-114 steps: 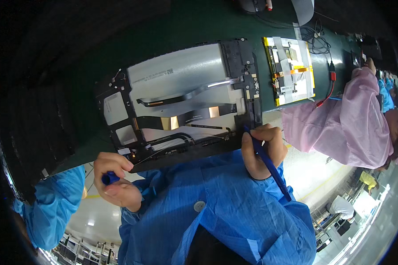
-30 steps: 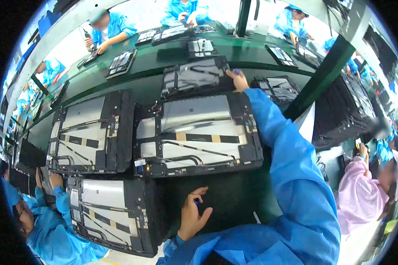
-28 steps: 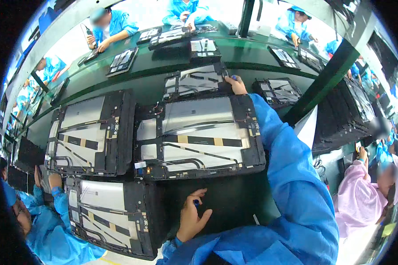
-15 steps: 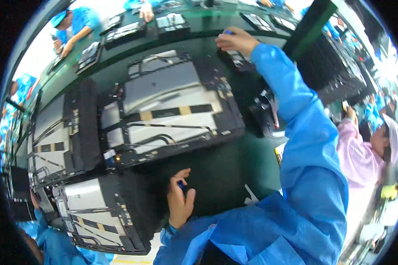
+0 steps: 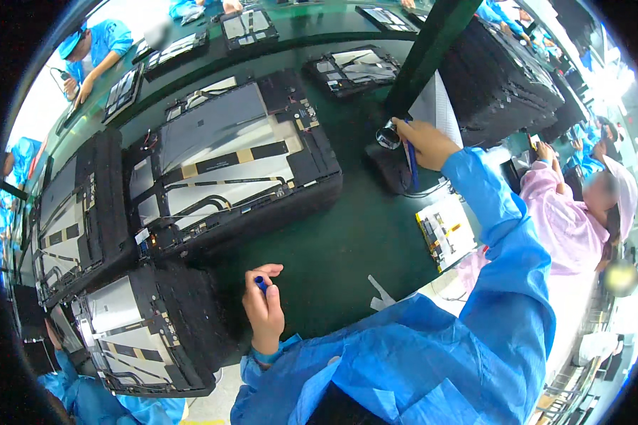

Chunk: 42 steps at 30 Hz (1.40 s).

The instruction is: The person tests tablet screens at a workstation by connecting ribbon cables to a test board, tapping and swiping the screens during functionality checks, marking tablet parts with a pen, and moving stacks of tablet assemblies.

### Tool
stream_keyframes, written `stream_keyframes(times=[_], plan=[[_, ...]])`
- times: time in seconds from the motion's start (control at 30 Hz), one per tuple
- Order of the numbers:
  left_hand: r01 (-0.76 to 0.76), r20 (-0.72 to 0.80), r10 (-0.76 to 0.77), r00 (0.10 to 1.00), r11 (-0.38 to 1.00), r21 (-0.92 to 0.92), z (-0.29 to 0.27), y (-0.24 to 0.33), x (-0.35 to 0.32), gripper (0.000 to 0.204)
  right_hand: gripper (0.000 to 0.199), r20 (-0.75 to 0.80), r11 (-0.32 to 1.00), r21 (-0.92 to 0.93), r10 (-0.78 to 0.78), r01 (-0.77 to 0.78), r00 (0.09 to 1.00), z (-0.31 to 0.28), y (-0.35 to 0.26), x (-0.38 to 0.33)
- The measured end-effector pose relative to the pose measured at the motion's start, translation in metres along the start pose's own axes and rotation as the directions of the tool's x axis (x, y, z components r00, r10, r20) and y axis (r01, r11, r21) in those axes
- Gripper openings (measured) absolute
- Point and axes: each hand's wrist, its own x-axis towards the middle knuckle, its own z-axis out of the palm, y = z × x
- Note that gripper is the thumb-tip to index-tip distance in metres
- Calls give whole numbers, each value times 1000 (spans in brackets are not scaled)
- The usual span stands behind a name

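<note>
My right hand (image 5: 432,145) has its fingers closed round a slim blue pen (image 5: 413,166) that points down toward the table. Its fingertips touch a round, shiny metallic thing (image 5: 388,134) above a dark pouch-like object (image 5: 390,166); whether they grip it too I cannot tell. Nearer me, my left hand (image 5: 264,312) is curled round a short blue tube like a pen cap (image 5: 261,284). Left of both hands, an opened flat device (image 5: 223,166) with dark flat cables and tan tape strips lies in a black foam tray (image 5: 326,166).
More foam trays with opened devices stand at the left (image 5: 71,219) and near left (image 5: 131,326). A green post (image 5: 432,57) rises beside stacked black trays (image 5: 503,78). A white-and-yellow part (image 5: 445,230) and a clear strip (image 5: 381,292) lie near the table edge. Co-workers sit around.
My right hand has come back from the far tray toward me and now reaches the round metallic thing. My left hand has shifted slightly left. The view has turned, so the trays appear further left.
</note>
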Motion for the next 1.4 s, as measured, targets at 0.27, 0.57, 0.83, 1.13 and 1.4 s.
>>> stream_keyframes(times=[0.27,0.57,0.83,1.13,1.4], plan=[[-24,39,27,999,995,-96,4,6,4,11,51,-62,999,8,47,-47,997,-14,0,3],[-190,98,177,979,971,147,58,70,29,16,55,-416,577,775,160,257,895,-58,-133,-86],[-337,149,318,936,934,120,102,91,35,19,14,-287,52,958,180,282,941,-28,-149,-116],[-494,246,438,865,829,263,129,99,28,23,12,-103,69,994,221,89,970,-26,-121,-139],[-677,493,492,718,658,330,136,103,18,25,50,-147,213,963,-106,167,983,-2,-126,-142]])
